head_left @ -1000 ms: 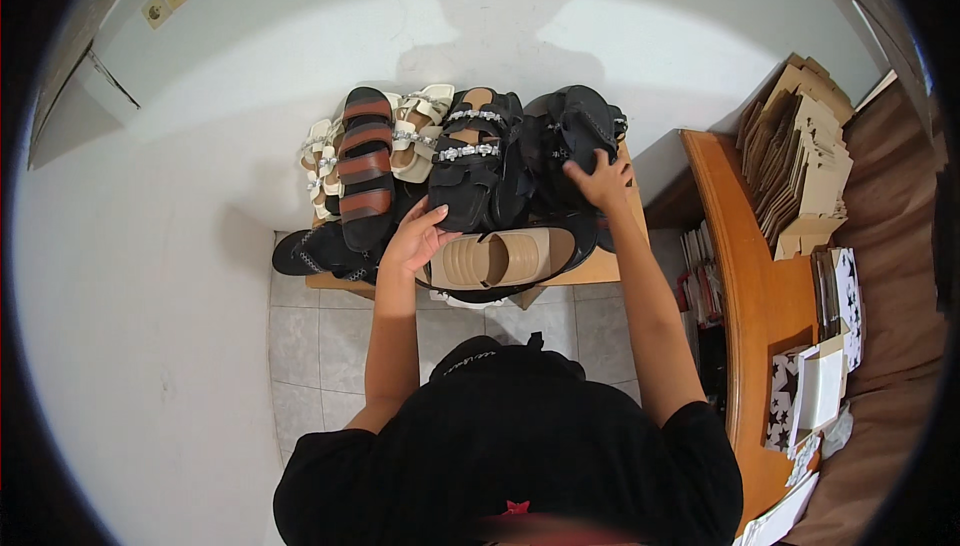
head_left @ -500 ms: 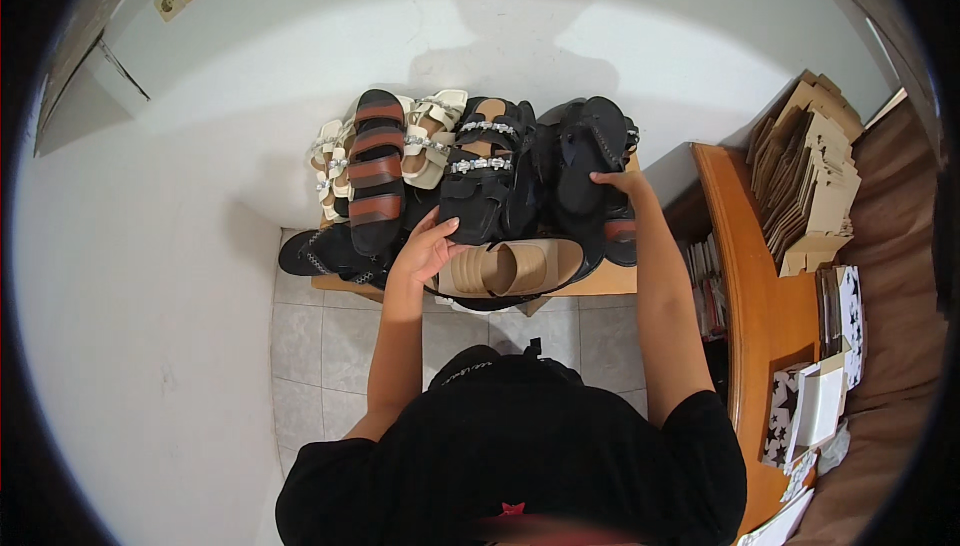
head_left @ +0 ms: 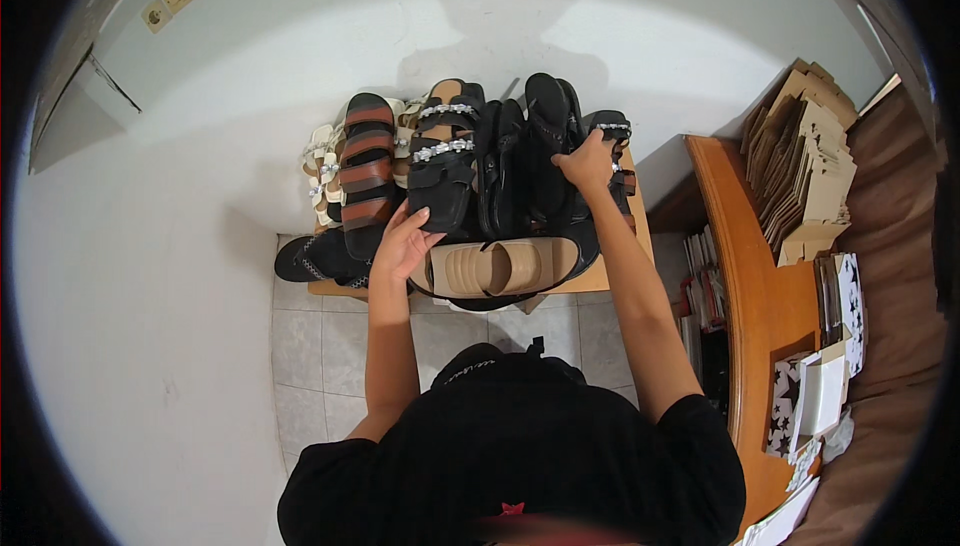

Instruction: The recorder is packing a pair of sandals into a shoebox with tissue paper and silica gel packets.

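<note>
My left hand (head_left: 405, 244) pinches the heel end of a black sandal (head_left: 441, 171) with two jewelled straps, thumb on its insole and the other fingers partly hidden. On the right, my right hand (head_left: 588, 161) is closed round the side of a plain black sandal (head_left: 547, 131), its fingertips partly hidden behind. Other black sandals (head_left: 500, 171) stand on edge between the two. Left of my left hand leans a sandal with brown straps (head_left: 368, 170), in front of cream jewelled sandals (head_left: 322, 174). A beige-lined shoe (head_left: 497, 268) lies across the front.
The footwear sits on a small wooden table (head_left: 612, 281) against a white wall. More black sandals (head_left: 315, 258) lie at its left end. At right stands a wooden cabinet (head_left: 735, 286) with flattened cardboard boxes (head_left: 805, 171) and a star-patterned box (head_left: 790, 401).
The jewelled black sandal has shifted left with my left hand. My right hand has moved left and up, and the plain black sandal now stands more upright and further left.
</note>
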